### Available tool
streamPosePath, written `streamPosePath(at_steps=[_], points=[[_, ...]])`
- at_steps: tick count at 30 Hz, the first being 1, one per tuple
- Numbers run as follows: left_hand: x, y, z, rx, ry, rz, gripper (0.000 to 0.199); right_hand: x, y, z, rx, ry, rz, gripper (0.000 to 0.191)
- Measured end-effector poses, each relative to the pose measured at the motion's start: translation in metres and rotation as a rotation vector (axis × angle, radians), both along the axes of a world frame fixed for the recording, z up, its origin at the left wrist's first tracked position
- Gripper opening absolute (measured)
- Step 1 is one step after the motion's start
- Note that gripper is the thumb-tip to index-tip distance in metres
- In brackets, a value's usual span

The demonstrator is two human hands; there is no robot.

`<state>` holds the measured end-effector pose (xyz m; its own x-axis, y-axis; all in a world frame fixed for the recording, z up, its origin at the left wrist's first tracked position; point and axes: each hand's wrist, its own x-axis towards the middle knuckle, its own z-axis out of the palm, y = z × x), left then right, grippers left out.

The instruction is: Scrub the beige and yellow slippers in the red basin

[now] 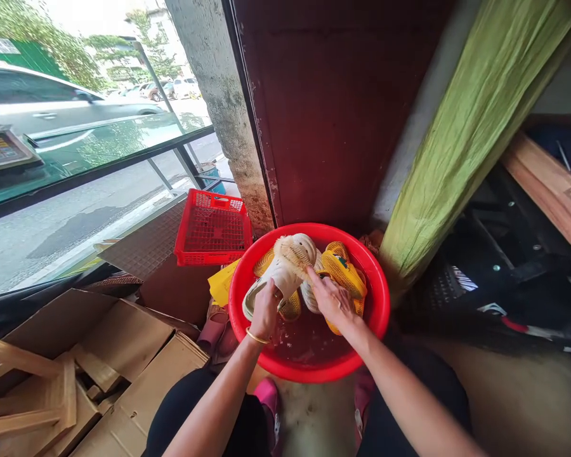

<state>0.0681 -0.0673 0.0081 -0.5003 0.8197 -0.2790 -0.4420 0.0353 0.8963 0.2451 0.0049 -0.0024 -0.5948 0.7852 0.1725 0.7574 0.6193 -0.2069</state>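
A white clog [282,273] is held over a red basin [238,279] by my left hand [265,309], whose fingers wrap round its side near the heel opening. My right hand [334,298] grips a scrub brush [292,254] with pale bristles, which lies against the clog's upper; its handle is mostly hidden under my fingers. Yellow clogs [345,273] lie in the basin to the right, and another yellow clog [291,308] shows below the white one. Part of a second white shoe [310,297] sits between them. Dark reddish water [304,339] fills the basin's near part.
Behind the basin on the left stands a red plastic crate [214,225]. Flattened cardboard [157,374] and wooden pieces [28,416] lie at lower left. A green curtain [438,165] hangs at right, beside a dark red door [333,114]. My pink shoes [268,397] are below the basin.
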Motion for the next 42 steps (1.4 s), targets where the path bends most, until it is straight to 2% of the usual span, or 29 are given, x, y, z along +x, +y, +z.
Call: streamPosePath(at_steps=[3,7,9,13,15,20,22,26,28,30,33,35,40,42], points=[[-0.003,-0.006,-0.009,0.043,0.225,-0.075,0.031,0.004,0.009,0.004,-0.006,0.045,-0.098,0.060],[0.002,-0.011,-0.015,0.043,0.434,-0.150,0.030,0.001,-0.004,-0.004,-0.041,0.030,0.083,0.058],[0.005,-0.012,-0.016,0.046,0.554,-0.174,0.030,0.003,-0.004,-0.007,-0.029,-0.002,0.110,0.058],[0.007,-0.014,-0.018,0.070,0.690,-0.223,0.027,0.015,0.012,-0.008,-0.006,-0.047,-0.094,0.059],[0.005,-0.015,-0.022,0.062,0.693,-0.232,0.024,0.016,0.010,-0.007,-0.019,-0.052,-0.118,0.060],[0.006,-0.016,-0.036,0.030,0.847,-0.295,0.023,0.006,-0.017,-0.007,-0.044,-0.070,0.150,0.059],[0.009,-0.017,-0.040,0.010,0.793,-0.294,0.028,0.008,-0.013,-0.006,-0.036,-0.075,0.120,0.060],[0.013,-0.019,-0.040,-0.016,0.505,-0.220,0.032,0.024,0.018,-0.004,-0.026,-0.046,-0.116,0.058],[0.013,-0.019,-0.040,-0.003,0.503,-0.225,0.032,0.028,0.021,-0.005,-0.035,-0.021,-0.156,0.059],[0.013,-0.019,-0.041,0.018,0.577,-0.247,0.031,0.023,0.009,-0.008,-0.051,-0.012,-0.098,0.060],[0.013,-0.019,-0.042,0.053,0.665,-0.275,0.029,0.011,-0.016,-0.014,-0.066,-0.028,0.114,0.059],[0.012,-0.020,-0.042,0.067,0.721,-0.287,0.029,0.010,-0.019,-0.017,-0.069,-0.041,0.150,0.059],[0.008,-0.021,-0.035,0.058,0.846,-0.261,0.026,0.032,0.017,-0.022,-0.063,-0.042,-0.146,0.059],[0.006,-0.020,-0.031,0.054,0.830,-0.243,0.029,0.038,0.025,-0.023,-0.071,0.000,-0.196,0.058]])
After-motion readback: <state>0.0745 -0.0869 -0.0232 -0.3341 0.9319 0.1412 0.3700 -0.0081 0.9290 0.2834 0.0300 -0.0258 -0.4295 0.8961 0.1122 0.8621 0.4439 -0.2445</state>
